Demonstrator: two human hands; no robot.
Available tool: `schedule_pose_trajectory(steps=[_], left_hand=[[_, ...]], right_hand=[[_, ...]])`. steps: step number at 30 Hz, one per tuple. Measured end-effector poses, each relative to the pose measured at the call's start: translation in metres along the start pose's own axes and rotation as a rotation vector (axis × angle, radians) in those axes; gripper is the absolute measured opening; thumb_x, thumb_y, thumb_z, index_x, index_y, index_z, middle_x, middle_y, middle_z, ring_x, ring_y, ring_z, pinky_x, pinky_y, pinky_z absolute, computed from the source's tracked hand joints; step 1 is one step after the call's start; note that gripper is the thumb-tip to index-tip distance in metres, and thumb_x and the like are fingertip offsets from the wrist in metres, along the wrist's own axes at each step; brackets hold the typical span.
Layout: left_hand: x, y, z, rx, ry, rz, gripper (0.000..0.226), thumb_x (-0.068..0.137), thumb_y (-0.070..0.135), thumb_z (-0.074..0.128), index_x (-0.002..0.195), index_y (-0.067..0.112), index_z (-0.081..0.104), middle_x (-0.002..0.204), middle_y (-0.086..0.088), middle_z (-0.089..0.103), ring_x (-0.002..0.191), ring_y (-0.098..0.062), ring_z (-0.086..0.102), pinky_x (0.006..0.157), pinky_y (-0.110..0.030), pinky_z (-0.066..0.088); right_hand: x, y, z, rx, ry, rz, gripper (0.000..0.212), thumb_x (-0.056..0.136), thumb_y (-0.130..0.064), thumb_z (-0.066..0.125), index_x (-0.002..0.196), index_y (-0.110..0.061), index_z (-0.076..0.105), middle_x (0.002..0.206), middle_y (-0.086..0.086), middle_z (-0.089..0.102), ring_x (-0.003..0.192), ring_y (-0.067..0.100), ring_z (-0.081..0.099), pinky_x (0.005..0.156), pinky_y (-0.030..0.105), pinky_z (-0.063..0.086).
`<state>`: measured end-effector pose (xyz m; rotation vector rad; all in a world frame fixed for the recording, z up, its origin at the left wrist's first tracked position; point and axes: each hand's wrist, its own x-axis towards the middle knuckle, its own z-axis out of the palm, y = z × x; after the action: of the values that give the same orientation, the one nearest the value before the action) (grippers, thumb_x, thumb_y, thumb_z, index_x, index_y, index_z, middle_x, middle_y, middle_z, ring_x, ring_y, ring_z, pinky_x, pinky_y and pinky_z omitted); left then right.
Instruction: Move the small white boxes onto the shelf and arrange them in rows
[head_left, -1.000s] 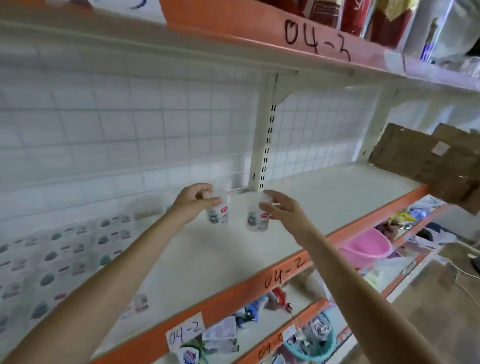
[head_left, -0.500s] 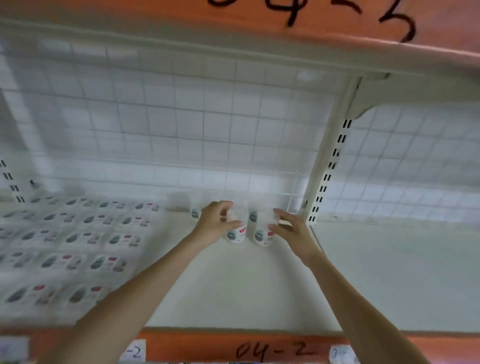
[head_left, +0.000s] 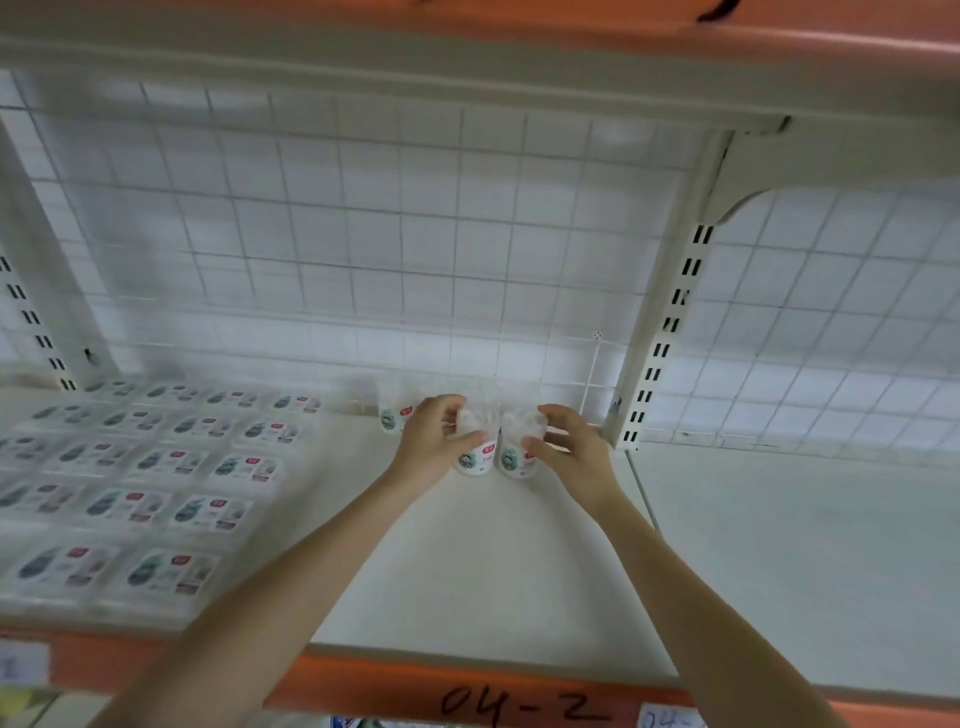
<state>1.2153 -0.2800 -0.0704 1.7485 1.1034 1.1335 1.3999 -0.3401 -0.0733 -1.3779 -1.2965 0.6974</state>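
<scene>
2 small white boxes (head_left: 493, 457), teal-and-red printed, upright, each pinched by 1 hand's grip: left hand (head_left: 431, 441), right hand (head_left: 571, 452).

A white wire grid panel (head_left: 363, 234) backs the bay, framed by two slotted white uprights: one at the right (head_left: 670, 312), one at the far left (head_left: 31, 291). An orange front rail (head_left: 395, 691) carries the handwritten mark "04-2" (head_left: 524, 706) beside a small paper label (head_left: 670, 719). Overhead runs an orange upper rail (head_left: 519, 21).
</scene>
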Motion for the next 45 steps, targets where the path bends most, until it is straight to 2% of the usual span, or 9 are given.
schedule_pose_trajectory(steps=[6, 14, 18, 23, 28, 34, 37, 42, 45], left_hand=[[0.004, -0.005, 0.001, -0.038, -0.01, -0.016, 0.045, 0.071, 0.012, 0.078, 0.11, 0.013, 0.056, 0.116, -0.009, 0.052, 0.101, -0.016, 0.055, 0.096, -0.034, 0.046], [0.005, -0.008, 0.002, -0.043, -0.033, 0.008, 0.05, 0.072, 0.015, 0.078, 0.115, 0.009, 0.054, 0.113, -0.005, 0.051, 0.102, -0.015, 0.053, 0.094, -0.03, 0.045], [-0.002, -0.005, -0.006, -0.019, -0.075, 0.029, 0.054, 0.071, 0.022, 0.079, 0.116, 0.015, 0.05, 0.11, 0.0, 0.053, 0.101, -0.013, 0.052, 0.082, -0.015, 0.039], [-0.031, 0.001, -0.035, 0.279, -0.013, 0.126, 0.042, 0.084, 0.038, 0.063, 0.116, 0.012, 0.053, 0.11, 0.0, 0.055, 0.106, -0.018, 0.053, 0.084, -0.026, 0.038], [-0.095, 0.003, -0.075, 0.795, -0.065, 0.434, 0.045, 0.08, 0.045, 0.037, 0.099, 0.014, 0.064, 0.095, 0.001, 0.065, 0.087, -0.023, 0.063, 0.074, -0.035, 0.049], [-0.189, 0.0, -0.123, 0.741, 0.067, 0.358, 0.037, 0.081, 0.037, 0.041, 0.091, 0.015, 0.068, 0.09, 0.0, 0.064, 0.08, -0.023, 0.063, 0.071, -0.038, 0.052], [-0.24, -0.002, -0.133, 0.727, 0.165, 0.297, 0.036, 0.08, 0.036, 0.042, 0.094, 0.012, 0.066, 0.092, -0.003, 0.063, 0.082, -0.024, 0.06, 0.073, -0.04, 0.052], [-0.331, -0.022, -0.133, 0.808, 0.194, 0.112, 0.041, 0.078, 0.039, 0.042, 0.096, 0.011, 0.065, 0.093, -0.008, 0.066, 0.081, -0.032, 0.063, 0.069, -0.043, 0.053], [-0.393, -0.043, -0.142, 0.921, 0.117, -0.052, 0.045, 0.075, 0.04, 0.041, 0.094, 0.008, 0.067, 0.092, -0.011, 0.067, 0.081, -0.034, 0.064, 0.066, -0.043, 0.054]], right_hand=[[0.002, 0.003, 0.003, -0.013, 0.031, 0.006, 0.04, 0.08, -0.014, 0.071, 0.116, -0.017, 0.054, 0.102, -0.014, 0.06, 0.095, 0.014, 0.062, 0.077, 0.021, 0.052], [0.002, 0.006, 0.006, -0.031, 0.034, 0.043, 0.045, 0.081, -0.018, 0.07, 0.121, -0.02, 0.051, 0.115, -0.004, 0.058, 0.104, 0.018, 0.06, 0.086, 0.03, 0.051], [-0.01, -0.002, 0.006, -0.112, 0.021, 0.048, 0.058, 0.081, -0.025, 0.071, 0.131, -0.027, 0.041, 0.123, -0.008, 0.051, 0.108, 0.015, 0.052, 0.085, 0.024, 0.043], [-0.063, -0.014, -0.002, -0.442, 0.105, 0.044, 0.045, 0.087, -0.036, 0.06, 0.127, -0.02, 0.05, 0.125, -0.008, 0.052, 0.113, 0.012, 0.052, 0.087, 0.023, 0.041], [-0.147, -0.024, -0.005, -0.957, 0.205, -0.248, 0.032, 0.083, -0.037, 0.047, 0.097, -0.016, 0.067, 0.094, -0.005, 0.069, 0.081, 0.018, 0.067, 0.066, 0.029, 0.053], [-0.237, -0.018, -0.009, -0.834, 0.316, -0.238, 0.025, 0.083, -0.023, 0.059, 0.104, -0.012, 0.065, 0.102, 0.001, 0.065, 0.094, 0.021, 0.061, 0.078, 0.037, 0.055], [-0.275, -0.011, -0.005, -0.794, 0.315, -0.216, 0.035, 0.085, -0.033, 0.05, 0.107, -0.011, 0.065, 0.104, 0.003, 0.065, 0.094, 0.024, 0.06, 0.082, 0.037, 0.05], [-0.328, -0.002, 0.005, -0.862, 0.11, -0.256, 0.029, 0.075, -0.029, 0.061, 0.101, -0.015, 0.065, 0.1, 0.0, 0.066, 0.089, 0.024, 0.062, 0.079, 0.029, 0.047], [-0.354, 0.013, 0.008, -0.853, -0.103, -0.202, 0.033, 0.073, -0.021, 0.073, 0.105, -0.016, 0.064, 0.105, 0.001, 0.065, 0.094, 0.027, 0.062, 0.078, 0.038, 0.053]])
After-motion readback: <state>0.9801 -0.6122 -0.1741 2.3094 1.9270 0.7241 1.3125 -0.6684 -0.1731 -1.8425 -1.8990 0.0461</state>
